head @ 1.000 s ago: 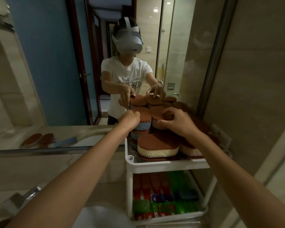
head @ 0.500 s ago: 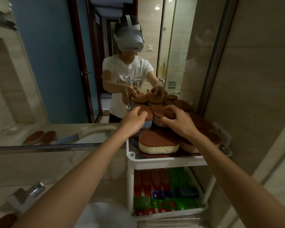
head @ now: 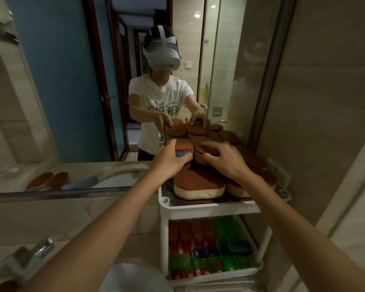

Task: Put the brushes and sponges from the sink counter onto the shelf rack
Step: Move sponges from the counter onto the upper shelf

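Left hand (head: 169, 159) clasped on blue sponge (head: 182, 149) — right hand (head: 226, 162) on brown sponge (head: 207, 151) | white rack (head: 211, 208) set against mirror (head: 61, 81) | brushes (head: 200, 247) stored below.

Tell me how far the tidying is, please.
Mostly done: brown-topped sponges fill the white rack's top tier, red and green brushes lie below. Left hand and right hand are settling two stacked sponges. The mirror shows two more on the counter.

Sponges (head: 199, 187): porous foam, rough matt brown tops. Shelf rack (head: 211, 210): glossy white plastic. Tap (head: 24, 262): shiny chrome metal. Wall tiles (head: 325, 102): polished.
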Demonstrator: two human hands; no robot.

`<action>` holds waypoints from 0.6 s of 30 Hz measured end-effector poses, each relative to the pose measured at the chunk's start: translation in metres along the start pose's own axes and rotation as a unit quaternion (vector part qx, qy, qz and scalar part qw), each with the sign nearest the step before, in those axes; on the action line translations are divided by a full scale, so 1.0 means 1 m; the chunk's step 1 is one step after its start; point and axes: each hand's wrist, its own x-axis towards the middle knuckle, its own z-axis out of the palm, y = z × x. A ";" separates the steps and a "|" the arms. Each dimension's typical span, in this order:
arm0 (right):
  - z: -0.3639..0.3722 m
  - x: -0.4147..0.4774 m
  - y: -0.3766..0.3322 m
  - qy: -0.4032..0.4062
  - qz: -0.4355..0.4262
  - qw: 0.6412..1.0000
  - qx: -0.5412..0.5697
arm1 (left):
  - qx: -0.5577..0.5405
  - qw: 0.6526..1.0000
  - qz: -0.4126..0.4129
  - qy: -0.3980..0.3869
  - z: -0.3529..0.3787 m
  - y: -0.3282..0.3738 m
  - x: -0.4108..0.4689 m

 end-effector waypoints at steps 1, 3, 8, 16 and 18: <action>0.000 0.000 0.000 -0.002 0.000 1.000 -0.002 | 0.006 1.000 0.001 0.001 0.002 0.000 -0.001; 0.002 0.000 0.000 -0.005 0.002 1.000 -0.006 | 0.016 1.000 0.001 -0.001 0.006 -0.001 -0.003; 0.002 0.000 -0.001 -0.020 0.012 0.999 -0.033 | 0.014 1.000 -0.003 -0.008 0.009 -0.002 -0.011; -0.001 0.000 -0.007 -0.050 0.030 0.997 -0.049 | 0.013 1.000 -0.009 -0.023 0.008 0.002 -0.017; -0.002 0.000 -0.009 -0.061 0.038 0.996 -0.056 | 0.015 0.999 -0.010 -0.039 0.007 0.001 -0.016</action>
